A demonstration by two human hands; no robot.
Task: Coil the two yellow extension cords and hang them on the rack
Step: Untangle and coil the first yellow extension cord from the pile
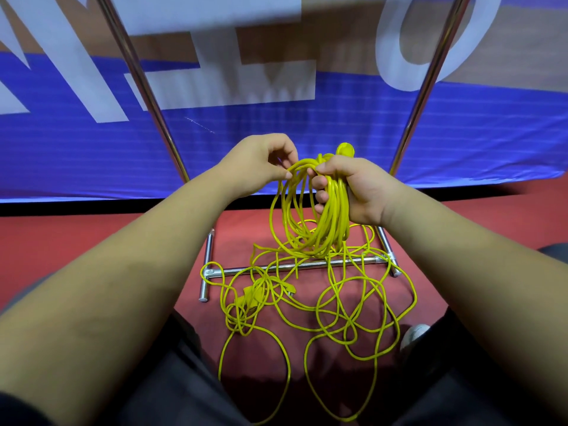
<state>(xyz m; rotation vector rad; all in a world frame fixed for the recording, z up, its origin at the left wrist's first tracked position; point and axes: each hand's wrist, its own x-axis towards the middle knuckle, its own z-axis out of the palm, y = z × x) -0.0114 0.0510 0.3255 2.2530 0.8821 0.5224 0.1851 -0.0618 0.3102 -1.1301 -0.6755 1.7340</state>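
The right hand (356, 189) clamps the hanging coil of thin yellow cord (310, 222); the left hand (261, 162), just left, apparently pinches the next loop.

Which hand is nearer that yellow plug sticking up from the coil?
Right. The right hand grips the coil just below the plug; the left hand pinches a loop off to its left.

Both rack posts (143, 87) leave the frame at the top edge. The right grip (359, 189) covers the upper bend of the coil (322, 222). A forearm (461, 272) hides most of a shoe (416, 332). Letters on the banner (92, 155) are cropped.
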